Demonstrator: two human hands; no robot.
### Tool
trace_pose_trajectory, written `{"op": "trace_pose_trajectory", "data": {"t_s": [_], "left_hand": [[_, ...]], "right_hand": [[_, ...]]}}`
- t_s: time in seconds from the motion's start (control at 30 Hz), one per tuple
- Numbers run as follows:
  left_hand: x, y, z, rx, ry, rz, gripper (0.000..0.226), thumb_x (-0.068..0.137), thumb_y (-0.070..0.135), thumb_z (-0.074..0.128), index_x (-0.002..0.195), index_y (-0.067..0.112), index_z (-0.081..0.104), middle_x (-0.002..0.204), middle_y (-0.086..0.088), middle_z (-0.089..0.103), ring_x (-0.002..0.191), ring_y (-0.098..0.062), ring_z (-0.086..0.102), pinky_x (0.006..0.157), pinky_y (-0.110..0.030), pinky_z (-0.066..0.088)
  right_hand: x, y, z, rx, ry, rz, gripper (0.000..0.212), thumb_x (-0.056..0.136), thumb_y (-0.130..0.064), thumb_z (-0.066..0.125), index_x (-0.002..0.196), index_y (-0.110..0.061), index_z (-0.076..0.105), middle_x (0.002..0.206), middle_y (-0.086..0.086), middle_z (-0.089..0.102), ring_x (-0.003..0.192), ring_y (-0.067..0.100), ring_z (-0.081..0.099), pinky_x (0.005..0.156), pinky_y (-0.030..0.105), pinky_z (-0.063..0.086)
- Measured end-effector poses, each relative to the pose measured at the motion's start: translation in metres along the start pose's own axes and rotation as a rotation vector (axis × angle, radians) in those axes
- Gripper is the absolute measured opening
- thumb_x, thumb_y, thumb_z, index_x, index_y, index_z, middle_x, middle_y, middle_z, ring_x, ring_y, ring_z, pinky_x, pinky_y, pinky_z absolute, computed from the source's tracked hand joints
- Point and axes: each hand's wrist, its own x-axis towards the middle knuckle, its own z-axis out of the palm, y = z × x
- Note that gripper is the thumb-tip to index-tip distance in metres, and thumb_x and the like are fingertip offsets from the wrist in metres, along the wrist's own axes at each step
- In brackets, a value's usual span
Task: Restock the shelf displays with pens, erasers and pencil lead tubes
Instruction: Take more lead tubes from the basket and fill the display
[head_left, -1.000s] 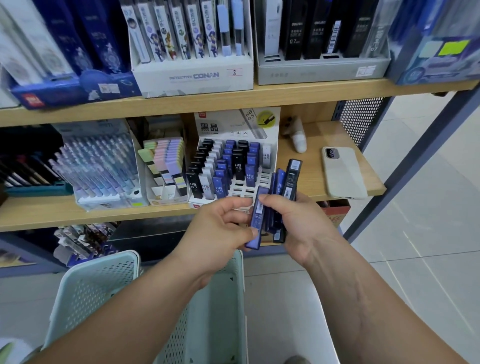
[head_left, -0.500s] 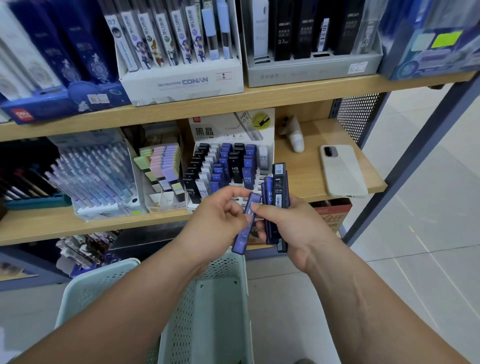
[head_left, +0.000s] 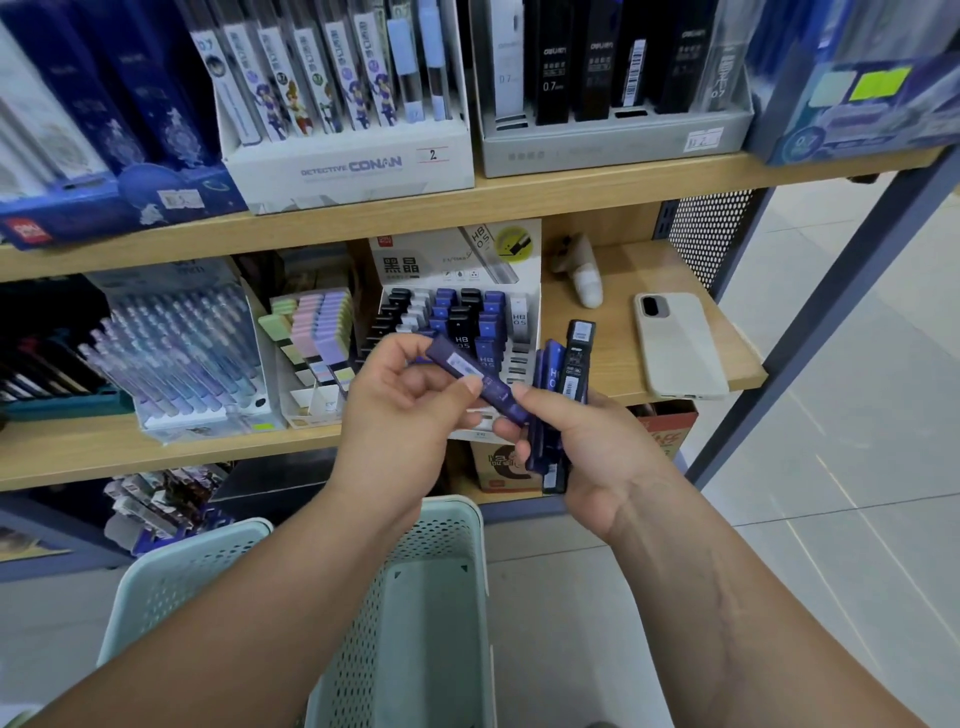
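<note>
— Where's the single tube?
— The blue lead tube (head_left: 475, 374) lies slanted, pinched between thumb and fingertips of the left hand (head_left: 410, 400). Its lower end touches the fingertips of the right hand (head_left: 592, 447).
— And the other right fingers?
— Curled round a bundle of tubes (head_left: 566, 374), upright.
— Room to move?
— Beyond the fingertips stands the display box (head_left: 452, 260), close behind the shelf edge (head_left: 182, 457). Right of the bundle there's bare board, then a phone (head_left: 675, 348). Under the wrists, the basket rim (head_left: 457, 512).

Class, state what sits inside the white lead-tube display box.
Rows of black and blue lead tubes, some marked HB 0.5, stand in the display box; the left hand hides its front slots.
</note>
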Motion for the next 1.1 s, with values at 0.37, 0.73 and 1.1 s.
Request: {"op": "trace_pose_trajectory", "data": {"t_s": [0.37, 0.73, 1.1], "left_hand": [[-0.009, -0.022, -0.023, 0.652, -0.075, 0.263, 0.024, 0.068, 0.013, 0.091, 0.083, 0.024, 0.076, 0.085, 0.008, 0.069, 0.081, -0.009, 0.064, 0.076, -0.024, 0.052], [0.015, -0.021, -0.012, 1.068, -0.335, 0.446, 0.051, 0.089, 0.013, 0.070, 0.137, 0.029, 0.058, 0.089, 0.008, 0.064, 0.076, -0.010, 0.058, 0.074, -0.025, 0.049], [0.064, -0.003, -0.007, 0.767, -0.153, 0.320, 0.035, 0.082, 0.002, 0.077, 0.080, 0.032, 0.059, 0.075, 0.012, 0.064, 0.063, -0.010, 0.062, 0.065, -0.024, 0.056]], "right_hand": [[-0.003, 0.002, -0.002, -0.082, 0.113, -0.135, 0.019, 0.086, 0.001, 0.073, 0.099, -0.006, 0.062, 0.070, 0.009, 0.071, 0.054, 0.015, 0.061, 0.049, 0.025, 0.052], [0.002, 0.003, -0.006, -0.052, 0.113, -0.095, 0.012, 0.089, -0.007, 0.074, 0.099, -0.004, 0.067, 0.079, 0.016, 0.071, 0.056, 0.016, 0.060, 0.048, 0.026, 0.051], [0.010, -0.002, -0.014, 0.017, 0.153, -0.110, 0.007, 0.090, -0.003, 0.070, 0.093, -0.005, 0.064, 0.071, 0.014, 0.062, 0.049, 0.017, 0.054, 0.046, 0.025, 0.047]]}}
